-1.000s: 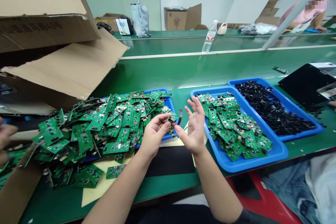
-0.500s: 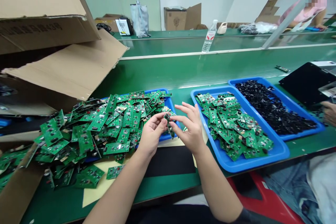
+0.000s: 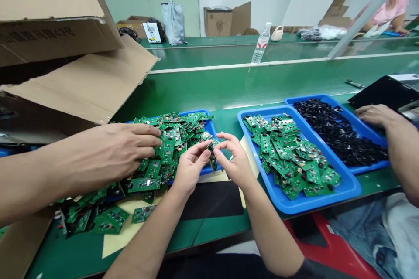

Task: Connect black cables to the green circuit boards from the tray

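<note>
A small green circuit board (image 3: 212,160) is held on edge between the thumb and fingers of my left hand (image 3: 190,166). My right hand (image 3: 236,161) meets its upper right side with thumb and forefinger, the other fingers lifted; whether a small part sits in that pinch is too fine to see. Behind and left of my hands lies a big heap of circuit boards (image 3: 168,146), spilling over a blue tray (image 3: 211,129). Another person's hand (image 3: 131,141) rests on this heap from the left. To my right, a second blue tray (image 3: 281,206) holds more boards.
A further blue tray (image 3: 369,168) contains small black parts, with another person's hand (image 3: 376,114) by it. An open cardboard box (image 3: 85,83) leans in at left. A black sheet (image 3: 212,200) lies beneath my hands. A water bottle (image 3: 261,44) stands on the ledge behind.
Another person's arm has come in from the left onto the board heap. A person's hand at right has moved up to the black parts. My hands stay around the board, right fingers slightly closer.
</note>
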{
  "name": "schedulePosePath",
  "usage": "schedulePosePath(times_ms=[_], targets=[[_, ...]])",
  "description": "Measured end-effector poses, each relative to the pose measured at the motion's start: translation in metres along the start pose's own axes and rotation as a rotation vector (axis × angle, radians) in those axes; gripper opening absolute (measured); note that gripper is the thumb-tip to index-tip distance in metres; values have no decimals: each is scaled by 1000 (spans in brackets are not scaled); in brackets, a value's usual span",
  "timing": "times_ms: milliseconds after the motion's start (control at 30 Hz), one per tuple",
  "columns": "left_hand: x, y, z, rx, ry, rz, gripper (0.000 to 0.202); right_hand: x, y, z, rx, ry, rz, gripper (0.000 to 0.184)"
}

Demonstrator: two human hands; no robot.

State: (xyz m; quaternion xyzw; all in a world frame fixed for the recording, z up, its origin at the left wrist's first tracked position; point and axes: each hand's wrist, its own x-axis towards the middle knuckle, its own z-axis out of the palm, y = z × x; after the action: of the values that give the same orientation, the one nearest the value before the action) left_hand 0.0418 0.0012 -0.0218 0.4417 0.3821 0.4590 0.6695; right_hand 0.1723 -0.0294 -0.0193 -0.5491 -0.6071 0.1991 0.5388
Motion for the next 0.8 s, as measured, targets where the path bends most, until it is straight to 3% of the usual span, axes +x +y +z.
schedulePosePath(times_ms=[200,400,500,567,667,800], targets=[[0,-2,-1,73,-34,29,46,0,4,2,-160,83,-71,10],[-1,3,1,206,-15,139,33,-2,4,5,-249,145,-122,11],[-1,3,1,184,-11,125,35,-2,2,5,-223,183,-154,9],[0,3,0,124,-14,83,39,-2,2,4,-186,214,-190,20],[0,1,-3,82,4,45,43,-2,3,2,-160,174,-200,32],[-2,1,-5,119,37,34,46,-4,6,2,-186,69,-181,12]])
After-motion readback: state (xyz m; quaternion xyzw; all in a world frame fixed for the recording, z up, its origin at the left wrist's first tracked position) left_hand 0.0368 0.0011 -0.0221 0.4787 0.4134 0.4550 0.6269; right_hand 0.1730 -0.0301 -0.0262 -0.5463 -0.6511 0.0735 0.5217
